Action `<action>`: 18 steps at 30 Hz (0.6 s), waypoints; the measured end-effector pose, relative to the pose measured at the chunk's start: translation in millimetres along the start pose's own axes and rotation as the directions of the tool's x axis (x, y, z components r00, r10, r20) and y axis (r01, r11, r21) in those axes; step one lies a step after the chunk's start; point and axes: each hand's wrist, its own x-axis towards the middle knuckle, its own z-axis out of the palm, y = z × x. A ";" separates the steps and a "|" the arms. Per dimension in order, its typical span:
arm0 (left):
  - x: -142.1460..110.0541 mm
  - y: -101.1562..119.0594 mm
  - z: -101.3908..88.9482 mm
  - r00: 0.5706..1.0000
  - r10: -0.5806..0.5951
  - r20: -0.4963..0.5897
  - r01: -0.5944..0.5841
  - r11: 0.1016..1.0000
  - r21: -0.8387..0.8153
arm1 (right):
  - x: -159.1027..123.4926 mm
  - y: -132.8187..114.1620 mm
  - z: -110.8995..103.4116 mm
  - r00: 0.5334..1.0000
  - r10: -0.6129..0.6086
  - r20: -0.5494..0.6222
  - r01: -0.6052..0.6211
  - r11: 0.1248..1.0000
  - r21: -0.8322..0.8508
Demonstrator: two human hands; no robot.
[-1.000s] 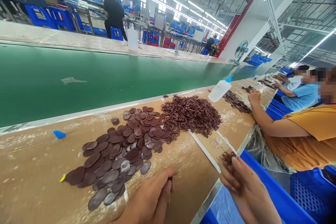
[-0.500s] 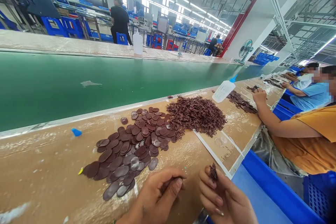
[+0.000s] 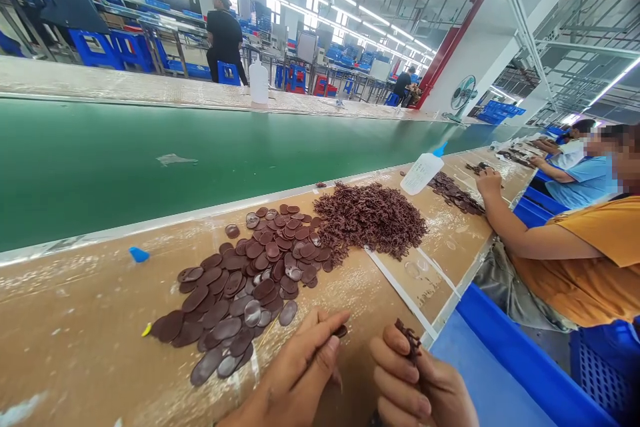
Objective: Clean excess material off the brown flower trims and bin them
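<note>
My left hand [image 3: 305, 367] is low in the middle of the head view. Its thumb and forefinger pinch a small dark brown disc [image 3: 341, 331], of which only the edge shows. To its right, my right hand [image 3: 420, 380] has curled fingers and grips a brown twiggy piece [image 3: 410, 341] between thumb and forefinger. Many flat oval brown discs [image 3: 225, 328] lie in a heap beyond my left hand. Behind them, to the right, rises a pile of brown twiggy pieces [image 3: 373, 217].
A white squeeze bottle [image 3: 423, 173] with a blue tip leans near the green belt [image 3: 200, 147]. A blue cap [image 3: 139, 254] and a yellow bit [image 3: 147, 329] lie at left. A co-worker in an orange shirt [image 3: 565, 247] sits at right. A blue bin [image 3: 500, 353] is below the table edge.
My left forefinger has stretched out, and the dark disc's edge now shows at its tip. My right fingers have curled in more around the twiggy piece. The view has shifted slightly.
</note>
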 end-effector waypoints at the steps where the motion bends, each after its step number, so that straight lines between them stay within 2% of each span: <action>1: 0.9 0.9 -0.2 1.000 0.007 0.007 -0.007 1.000 -0.005 | 0.3 0.2 0.1 1.000 0.004 -0.002 -0.004 1.000 0.006; 4: 5.1 4.9 1.0 1.000 0.003 -0.001 -0.003 0.999 -0.035 | 1.2 0.8 -1.5 1.000 0.009 0.009 -0.010 1.000 0.030; 7: 9.3 7.1 3.4 0.998 -0.053 -0.020 0.051 0.996 -0.074 | 1.7 1.6 -3.5 1.000 0.009 0.026 -0.010 0.998 0.056; 12: 10.7 5.5 5.3 0.986 -0.163 -0.027 0.153 0.966 -0.208 | 0.0 4.0 -3.1 1.000 0.005 -0.016 -0.003 0.994 0.113; 18: 7.9 -0.3 3.4 0.979 -0.204 -0.016 0.193 0.948 -0.255 | -3.5 7.9 -0.7 0.996 0.015 0.083 -0.026 0.990 0.141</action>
